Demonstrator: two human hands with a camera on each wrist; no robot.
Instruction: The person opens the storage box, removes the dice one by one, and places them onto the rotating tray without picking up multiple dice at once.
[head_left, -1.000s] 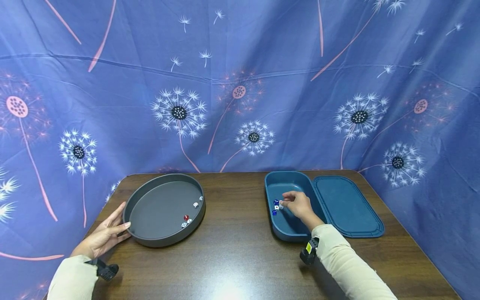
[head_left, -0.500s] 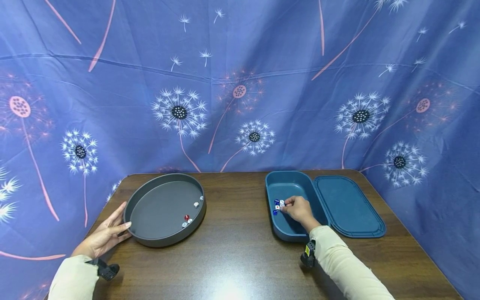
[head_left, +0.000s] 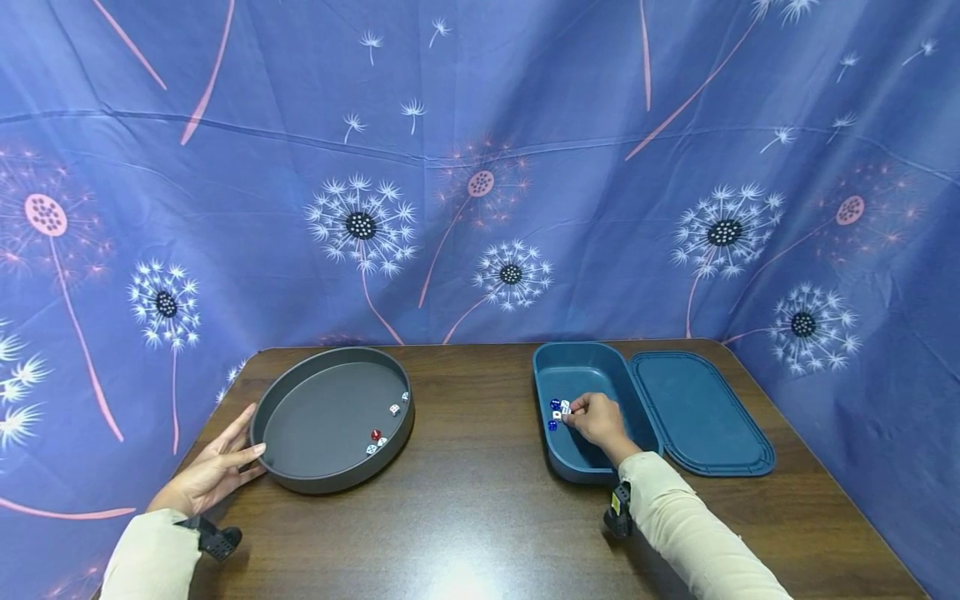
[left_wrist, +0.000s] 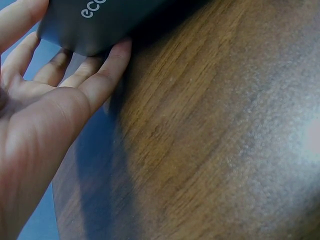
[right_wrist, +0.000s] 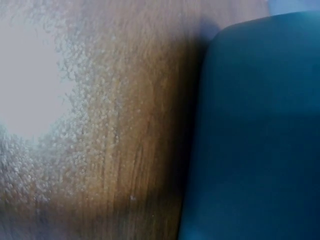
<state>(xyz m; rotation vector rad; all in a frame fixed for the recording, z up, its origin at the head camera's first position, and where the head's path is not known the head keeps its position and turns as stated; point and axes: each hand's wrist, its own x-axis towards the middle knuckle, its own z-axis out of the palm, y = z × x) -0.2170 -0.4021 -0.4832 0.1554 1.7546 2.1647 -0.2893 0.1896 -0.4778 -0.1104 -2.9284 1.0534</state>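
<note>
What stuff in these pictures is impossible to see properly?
Head view: the dots on the red die are too small to read.
Head view: the right hand hides part of the blue box's floor.
Left wrist view: the top edge cuts off lettering on the gray pan.
Right wrist view: blurry.

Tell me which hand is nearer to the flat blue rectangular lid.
The right hand: it is in the deep blue rectangular box, just left of the lid. The left hand is farther off, touching the round dark grey pan.
</note>
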